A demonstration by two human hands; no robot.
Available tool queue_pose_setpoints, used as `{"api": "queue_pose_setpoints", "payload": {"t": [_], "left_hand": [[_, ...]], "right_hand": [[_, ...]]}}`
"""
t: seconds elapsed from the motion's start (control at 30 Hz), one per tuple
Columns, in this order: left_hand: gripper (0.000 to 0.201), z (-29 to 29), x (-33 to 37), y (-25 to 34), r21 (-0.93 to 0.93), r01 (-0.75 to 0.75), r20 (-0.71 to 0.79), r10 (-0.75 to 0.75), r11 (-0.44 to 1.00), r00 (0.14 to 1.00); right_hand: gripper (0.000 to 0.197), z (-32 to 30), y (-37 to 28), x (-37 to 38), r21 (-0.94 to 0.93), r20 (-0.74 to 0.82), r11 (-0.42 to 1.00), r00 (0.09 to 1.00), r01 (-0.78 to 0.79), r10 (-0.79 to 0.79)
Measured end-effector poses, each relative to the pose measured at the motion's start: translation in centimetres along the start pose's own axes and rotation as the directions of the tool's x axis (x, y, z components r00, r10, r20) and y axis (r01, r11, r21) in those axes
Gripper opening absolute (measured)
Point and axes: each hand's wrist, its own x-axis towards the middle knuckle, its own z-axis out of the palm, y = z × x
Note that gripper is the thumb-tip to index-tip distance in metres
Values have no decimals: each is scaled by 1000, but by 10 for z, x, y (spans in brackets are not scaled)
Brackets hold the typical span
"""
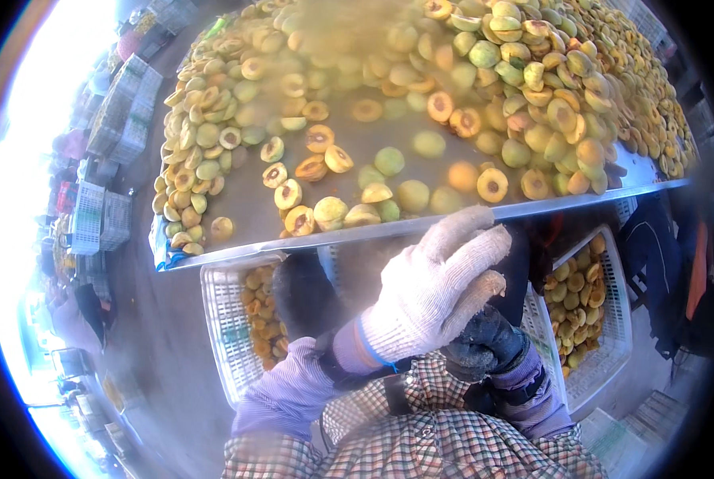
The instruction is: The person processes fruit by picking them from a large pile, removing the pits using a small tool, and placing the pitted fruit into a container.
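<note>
On the far left, stacked pale plastic crates (116, 112) stand on the floor, too blurred to tell what they hold. Near and low on the left, a white lattice basket (223, 335) sits under the bench edge, holding orange-yellow peach halves (263, 319). Above it the metal bench (253, 207) stretches across the scene, its near rim running from lower left to upper right. It carries a wide spread of halved peaches (421, 104): thin and scattered toward the near middle, heaped thickly at the far right. Some lie cut side up with a dark reddish pit hollow, others lie skin up, pale green to yellow.

The left hand (433, 287), in a white knitted glove with a lilac sleeve cuff, is raised just below the bench rim; its fingers (477, 247) are curled loosely together and hold nothing visible. Right beneath it the right hand (485, 343), in a dark glove, is bunched closed; whether it grips something cannot be told.

At the right, a second white lattice basket (612, 335) holds more yellow peach halves (573, 299).
</note>
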Motion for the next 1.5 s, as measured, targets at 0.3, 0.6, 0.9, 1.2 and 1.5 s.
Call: {"api": "queue_pose_setpoints", "payload": {"t": [0.3,0.6,0.9,1.2,1.5], "left_hand": [[23,8,3,-6,11,59,91,-60,998,994],[23,6,0,-5,-446,618,258,-568,647,782],[14,1,-14,-14,-12,83,35,-82,997,996],[21,0,-18,-7,-25,304,-5,-305,952,952],[14,-7,-22,-13,-16,63,13,-63,998,998]], "right_hand": [[34,2,-7,3,217,131,971,988,-105,78],[30,28,-15,2,-290,-353,951,936,-105,-4],[27,30,-3,14,-796,-356,597,872,-95,-337],[24,29,-5,31,-894,-290,435,878,-107,-380],[22,34,-2,41,-920,-270,375,875,-112,-401]]}}
